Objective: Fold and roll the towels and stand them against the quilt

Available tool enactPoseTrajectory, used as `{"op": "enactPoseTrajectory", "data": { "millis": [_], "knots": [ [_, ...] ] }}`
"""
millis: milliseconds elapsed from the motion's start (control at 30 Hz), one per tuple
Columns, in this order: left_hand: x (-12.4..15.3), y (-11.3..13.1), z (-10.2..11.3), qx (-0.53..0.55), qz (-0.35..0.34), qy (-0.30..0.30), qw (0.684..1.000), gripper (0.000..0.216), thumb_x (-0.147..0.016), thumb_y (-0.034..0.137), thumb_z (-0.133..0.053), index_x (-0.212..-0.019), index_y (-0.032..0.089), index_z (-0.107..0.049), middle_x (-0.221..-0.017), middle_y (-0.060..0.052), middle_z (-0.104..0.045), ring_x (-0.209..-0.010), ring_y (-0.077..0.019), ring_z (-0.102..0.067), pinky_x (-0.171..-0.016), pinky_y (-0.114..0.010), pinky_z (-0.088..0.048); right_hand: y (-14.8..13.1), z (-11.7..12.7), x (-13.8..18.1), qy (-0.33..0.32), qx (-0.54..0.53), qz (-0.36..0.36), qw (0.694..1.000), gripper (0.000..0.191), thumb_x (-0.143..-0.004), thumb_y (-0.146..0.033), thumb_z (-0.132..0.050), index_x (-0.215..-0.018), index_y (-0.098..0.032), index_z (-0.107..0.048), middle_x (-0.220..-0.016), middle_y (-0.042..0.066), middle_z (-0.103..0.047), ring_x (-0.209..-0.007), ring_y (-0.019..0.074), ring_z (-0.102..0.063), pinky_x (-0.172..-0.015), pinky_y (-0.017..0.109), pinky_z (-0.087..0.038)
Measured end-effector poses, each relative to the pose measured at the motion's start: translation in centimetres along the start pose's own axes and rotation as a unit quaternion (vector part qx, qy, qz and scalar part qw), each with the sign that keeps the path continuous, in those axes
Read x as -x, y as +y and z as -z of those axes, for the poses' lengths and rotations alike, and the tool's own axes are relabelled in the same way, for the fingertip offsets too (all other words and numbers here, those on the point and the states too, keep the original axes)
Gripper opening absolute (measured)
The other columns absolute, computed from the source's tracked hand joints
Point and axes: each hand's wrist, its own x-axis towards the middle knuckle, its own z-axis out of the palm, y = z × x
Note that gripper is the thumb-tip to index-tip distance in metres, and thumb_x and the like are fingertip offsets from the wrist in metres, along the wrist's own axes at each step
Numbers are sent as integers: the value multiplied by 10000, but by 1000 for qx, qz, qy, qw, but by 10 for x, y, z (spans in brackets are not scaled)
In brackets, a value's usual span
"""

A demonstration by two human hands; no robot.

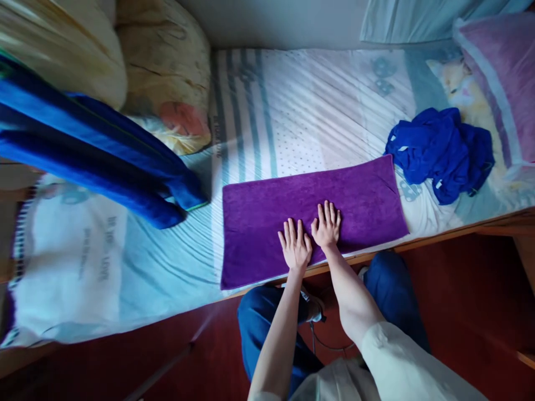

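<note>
A purple towel [267, 214] lies spread out flat along the near edge of the bed, its long side running left to right. My left hand [296, 245] rests palm down on the towel, fingers spread, close to its near edge. Just to the right, my right hand [326, 225] also presses flat on the cloth with its fingers apart. Neither hand grips anything. Off the towel's right end sits a crumpled heap of blue clothing [443, 147].
The bed sheet [301, 111] is patterned in pale blue and white. Blue fabric [104, 150] hangs in from the left, near yellowish bundles [163, 67]. A pink pillow [501, 72] lies at the right. The wooden bed edge [451, 234] runs before my knees.
</note>
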Motion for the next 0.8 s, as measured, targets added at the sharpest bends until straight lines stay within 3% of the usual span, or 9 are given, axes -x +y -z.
{"op": "enactPoseTrajectory", "data": {
  "millis": [200, 300, 400, 433, 600, 700, 800],
  "knots": [
    [-5, 0, 0, 11, 0, 22, 1000, 635, -969, 272, -428, -1598, 187, -429, -1670, -151, -365, -1595, -313, -243, -1294, -607, -182, -5, 7, 1, -30, 4, 1, 1000, 599, -1022, -266, -426, -1612, -169, -394, -1706, 124, -306, -1613, 281, -190, -1310, 564, -112],
    [-7, 1, 2, 13, 9, 23, 1000, 628, -963, 274, -420, -1582, 177, -455, -1668, -153, -369, -1592, -315, -255, -1291, -604, -183, 15, 26, 1, -85, 16, 71, 994, 596, -1029, -286, -437, -1610, -164, -394, -1710, 113, -301, -1616, 257, -183, -1317, 523, -127],
    [-5, 3, 2, 23, 15, 12, 1000, 633, -957, 280, -421, -1581, 176, -456, -1681, -151, -345, -1595, -322, -243, -1294, -605, -166, 77, 65, 2, -160, 32, 185, 969, 585, -1024, -285, -453, -1603, -213, -417, -1690, 71, -360, -1596, 195, -252, -1323, 440, -158],
    [-4, 3, 2, 27, 15, 9, 999, 638, -955, 283, -424, -1584, 178, -452, -1686, -150, -334, -1597, -325, -235, -1294, -608, -157, 104, 81, 3, -162, 49, 182, 969, 577, -1027, -291, -448, -1598, -218, -426, -1684, 70, -372, -1592, 192, -262, -1324, 444, -157],
    [-4, 0, -1, 25, 14, 21, 999, 653, -950, 291, -437, -1598, 210, -433, -1681, -133, -353, -1593, -320, -249, -1289, -616, -155, 235, 157, 16, -103, 164, 12, 981, 585, -1047, -297, -364, -1598, -103, -399, -1694, 154, -323, -1600, 225, -242, -1303, 493, -210],
    [-4, 0, -2, 19, 11, 27, 999, 649, -949, 288, -439, -1593, 210, -440, -1673, -134, -371, -1588, -318, -265, -1288, -611, -165, 270, 177, 26, -114, 184, 7, 976, 596, -1047, -303, -344, -1597, -76, -386, -1687, 173, -332, -1599, 231, -246, -1301, 511, -206],
    [-4, 1, -2, 21, 16, 32, 999, 636, -947, 289, -438, -1574, 194, -470, -1671, -133, -374, -1585, -316, -272, -1295, -594, -161, 272, 176, 24, -87, 184, 3, 979, 588, -1049, -326, -329, -1590, -113, -418, -1690, 164, -331, -1602, 261, -237, -1301, 559, -174]
  ]
}}
